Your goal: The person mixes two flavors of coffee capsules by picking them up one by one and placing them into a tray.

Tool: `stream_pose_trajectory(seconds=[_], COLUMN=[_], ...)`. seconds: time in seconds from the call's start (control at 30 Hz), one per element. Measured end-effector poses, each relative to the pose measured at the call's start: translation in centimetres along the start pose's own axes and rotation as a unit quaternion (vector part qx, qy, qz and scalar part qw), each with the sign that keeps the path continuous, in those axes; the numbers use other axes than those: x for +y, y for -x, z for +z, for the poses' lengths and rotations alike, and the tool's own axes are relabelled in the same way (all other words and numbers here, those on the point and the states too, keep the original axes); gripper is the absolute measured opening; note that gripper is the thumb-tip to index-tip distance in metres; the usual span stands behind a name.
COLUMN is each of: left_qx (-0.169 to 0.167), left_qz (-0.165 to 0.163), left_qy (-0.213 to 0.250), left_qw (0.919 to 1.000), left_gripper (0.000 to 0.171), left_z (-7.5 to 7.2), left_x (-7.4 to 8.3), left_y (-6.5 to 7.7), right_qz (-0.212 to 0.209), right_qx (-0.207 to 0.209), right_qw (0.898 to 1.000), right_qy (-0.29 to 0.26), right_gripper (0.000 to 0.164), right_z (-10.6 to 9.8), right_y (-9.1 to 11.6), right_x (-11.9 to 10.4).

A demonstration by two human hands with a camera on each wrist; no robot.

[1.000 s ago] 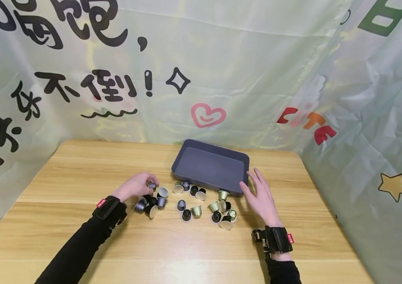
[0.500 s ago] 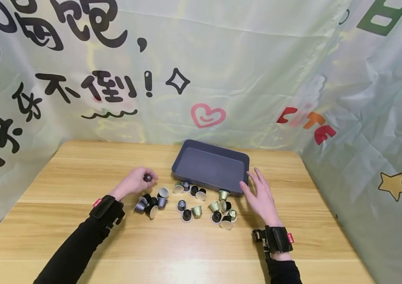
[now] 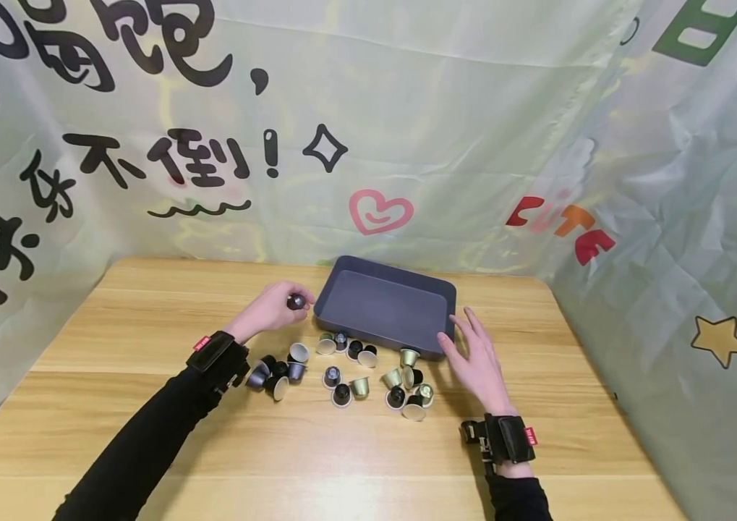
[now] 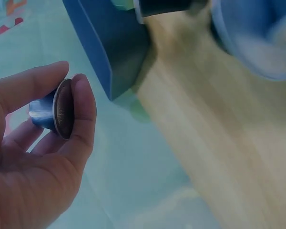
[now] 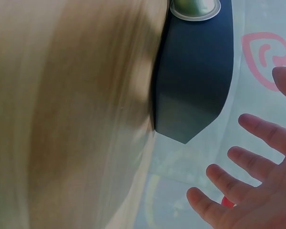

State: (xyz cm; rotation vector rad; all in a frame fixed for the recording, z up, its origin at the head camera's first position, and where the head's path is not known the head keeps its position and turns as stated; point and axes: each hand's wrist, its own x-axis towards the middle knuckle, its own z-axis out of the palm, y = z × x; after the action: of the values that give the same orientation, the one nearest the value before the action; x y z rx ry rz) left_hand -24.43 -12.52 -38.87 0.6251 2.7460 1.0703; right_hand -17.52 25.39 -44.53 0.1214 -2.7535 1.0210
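Observation:
My left hand point(image 3: 270, 307) pinches a dark coffee capsule point(image 3: 296, 302) between thumb and fingers, just left of the tray. In the left wrist view the capsule point(image 4: 45, 112) shows a bluish body and a brownish, flat lid side. A dark grey rectangular tray point(image 3: 381, 336) lies at the back of the table. By its right front corner my right hand point(image 3: 479, 365) is held with fingers spread, holding nothing. Whether it touches the tray I cannot tell from the head view; in the right wrist view the fingers point(image 5: 250, 162) stand apart from the tray point(image 5: 195, 71).
Several capsules point(image 3: 278, 389) cluster in front of my left hand. More stand or lie along the tray's front, among them a green capsule point(image 3: 360, 388) and a black capsule point(image 3: 395, 396). A printed cloth point(image 3: 446, 130) hangs behind the wooden table point(image 3: 166, 311).
My left hand has lifted the capsule from beside the left cluster and carried it back, then right toward the tray's left edge. The right hand has stayed in place.

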Motion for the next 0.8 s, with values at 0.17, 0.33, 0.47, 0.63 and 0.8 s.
stream_pose_trajectory(seconds=[0.17,0.33,0.47,0.63,0.8], left_qx=[-0.002,-0.013,-0.021,-0.030,-0.033], left_qz=[0.010,0.019,0.027,0.040,0.032], left_qy=[0.011,0.013,-0.010,-0.040,-0.050], left_qw=[0.9999,0.9997,0.9994,0.9980,0.9977], left_gripper=[0.028,0.030,0.032,0.035,0.035], left_z=[-0.1,0.1,0.6,1.4,2.0], left_x=[1.0,1.5,1.8,2.2,2.3], left_y=[-1.0,-1.9,-2.8,-3.5,-3.8], right_qz=[0.001,0.001,-0.002,-0.003,-0.007], right_qx=[-0.002,-0.005,-0.005,-0.004,-0.002], right_qw=[1.000,1.000,1.000,1.000,1.000], right_qy=[0.001,0.002,0.003,0.001,0.000], right_gripper=[0.059,0.059,0.058,0.058,0.058], right_z=[0.0,0.0,0.0,-0.1,0.1], right_y=[0.0,0.0,0.0,0.2,0.1], right_x=[-0.1,-0.2,-0.3,-0.5,-0.4])
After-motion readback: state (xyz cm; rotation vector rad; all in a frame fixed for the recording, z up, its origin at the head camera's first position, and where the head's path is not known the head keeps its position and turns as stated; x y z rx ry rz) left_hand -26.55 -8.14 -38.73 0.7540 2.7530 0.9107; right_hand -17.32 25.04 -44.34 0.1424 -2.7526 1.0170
